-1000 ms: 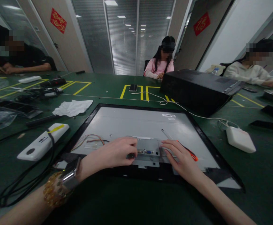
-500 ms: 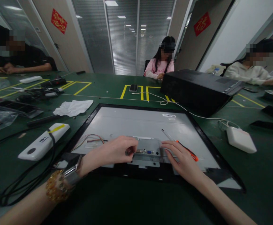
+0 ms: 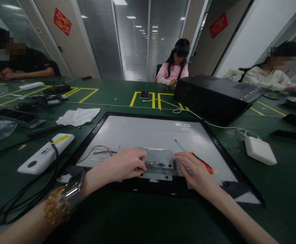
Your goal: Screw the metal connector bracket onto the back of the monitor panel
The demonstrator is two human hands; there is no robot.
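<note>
A flat display panel (image 3: 148,131), its grey back up and its frame black, lies before me. At its near middle sits a metal box (image 3: 160,156) with a blue video port (image 3: 161,164) and a second port beside it. My left hand (image 3: 127,163), fingers curled and tips bent down, is at the box's left end; whatever it pinches is hidden. With fingers stretched out, my right hand (image 3: 195,166) touches the box's right edge. An orange-and-black screwdriver (image 3: 204,163) lies on the panel behind that hand. Thin coloured wires (image 3: 97,149) run on the left.
A black case (image 3: 214,98) stands beyond the panel at right, near a white adapter (image 3: 260,150) with a cable. To the left are a white device (image 3: 46,154), black cables (image 3: 31,200) and crumpled tissue (image 3: 78,116). A phone (image 3: 144,94) lies farther back. Several people sit around the table.
My left hand has turned, its fingers going from a raised curl to tips pointing down by the ports. My right hand stays nearly still. The whole view shifts slightly.
</note>
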